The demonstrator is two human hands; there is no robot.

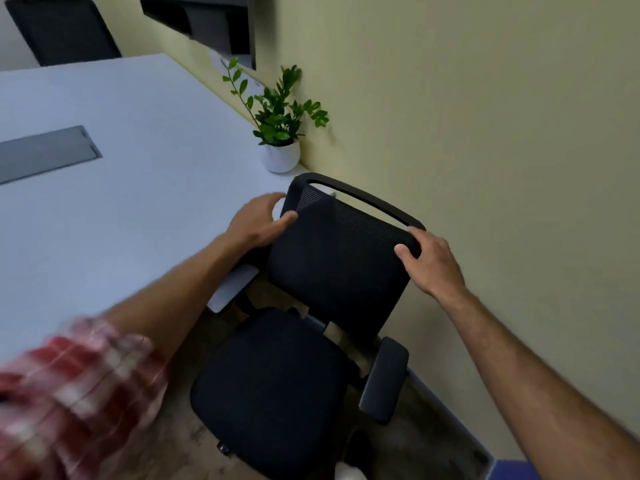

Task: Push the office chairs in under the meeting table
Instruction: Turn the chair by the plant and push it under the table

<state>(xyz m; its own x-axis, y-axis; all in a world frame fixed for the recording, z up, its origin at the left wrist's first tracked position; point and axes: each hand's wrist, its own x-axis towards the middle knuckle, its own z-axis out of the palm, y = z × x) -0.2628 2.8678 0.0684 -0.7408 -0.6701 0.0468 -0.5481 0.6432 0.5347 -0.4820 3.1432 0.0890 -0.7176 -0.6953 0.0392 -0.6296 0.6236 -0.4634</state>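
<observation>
Both hands grip a black office chair [311, 306] beside a white meeting table [138, 168].
The left hand [258, 221] and right hand [431, 261] curl around the mesh backrest's stiff upper corners; the chair likely rolls easily on casters.

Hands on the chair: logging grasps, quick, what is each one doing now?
Left hand: grips the left edge of the chair's backrest, thumb across the mesh.
Right hand: grips the backrest's top right corner.

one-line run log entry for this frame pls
step: grab chair | left hand: grips backrest left edge | right hand: grips top right corner | seat: not under table
</observation>
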